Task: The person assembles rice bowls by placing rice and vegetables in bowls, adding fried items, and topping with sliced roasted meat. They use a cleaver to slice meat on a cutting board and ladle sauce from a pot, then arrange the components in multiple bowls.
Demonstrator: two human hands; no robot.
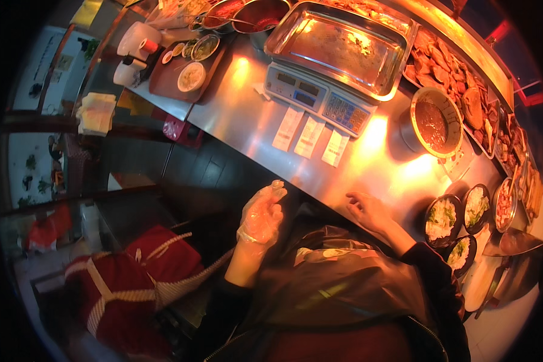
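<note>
Left hand (262,216) is hovering off the near edge of the table (238,123); cannot tell its curled grip's contents. Right hand (368,211) is extending over that edge, grip released. Slips (309,137) are lying between edge and scale (300,90), which tray (329,57) is partly hiding.

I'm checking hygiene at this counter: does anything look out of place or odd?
Two things: the left hand wears a clear plastic glove, while the right hand looks bare, an odd mismatch. Also, the metal tray on the scale holds food scraps and smears, so it looks unwiped.
</note>
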